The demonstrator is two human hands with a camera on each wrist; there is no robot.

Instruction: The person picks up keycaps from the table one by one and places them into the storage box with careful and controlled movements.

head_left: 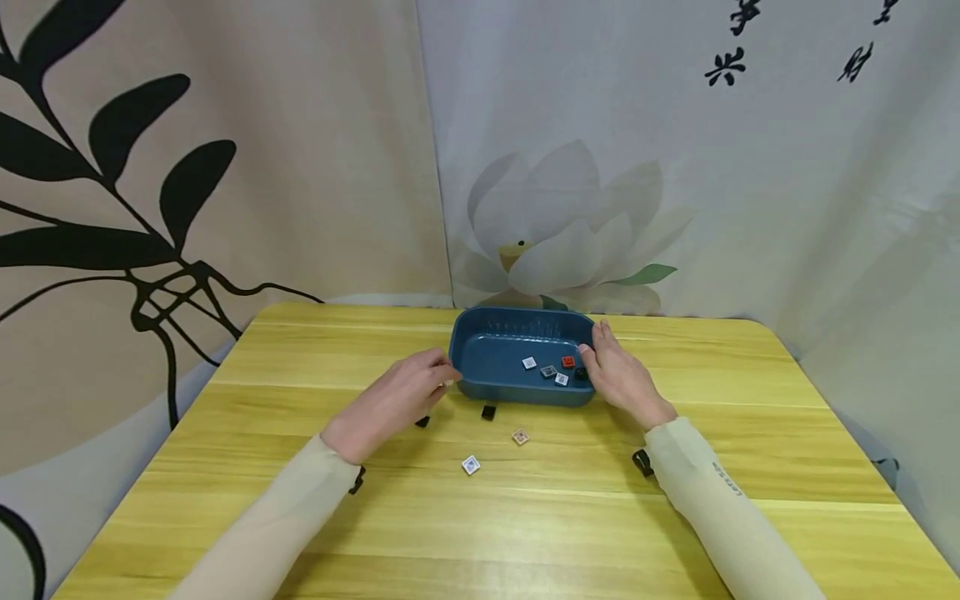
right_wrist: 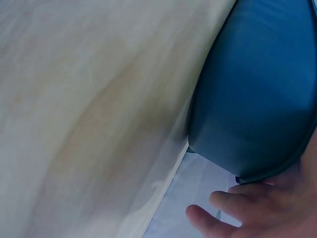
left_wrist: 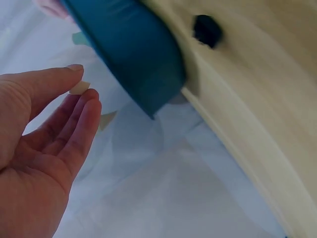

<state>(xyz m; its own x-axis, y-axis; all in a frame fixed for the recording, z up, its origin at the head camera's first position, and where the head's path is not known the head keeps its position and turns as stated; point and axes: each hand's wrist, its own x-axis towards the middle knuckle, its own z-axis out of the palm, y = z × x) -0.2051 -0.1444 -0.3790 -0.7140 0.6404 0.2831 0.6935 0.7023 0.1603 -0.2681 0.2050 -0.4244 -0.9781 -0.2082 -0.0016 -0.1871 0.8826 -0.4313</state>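
A blue rectangular dish stands near the table's back edge, holding several small square pieces, among them a red one and a white one. At the dish's left end, my left hand pinches a small cream piece between thumb and fingertips; the left wrist view shows it best. My right hand holds the dish's right end, thumb over the rim and fingers outside the wall. In the right wrist view those fingers stretch loosely past the rim; the thumb is hidden there.
On the wooden table, in front of the dish, lie a black piece, a pinkish patterned piece and a white patterned piece. Another black piece lies under the left hand. A printed curtain hangs behind the table.
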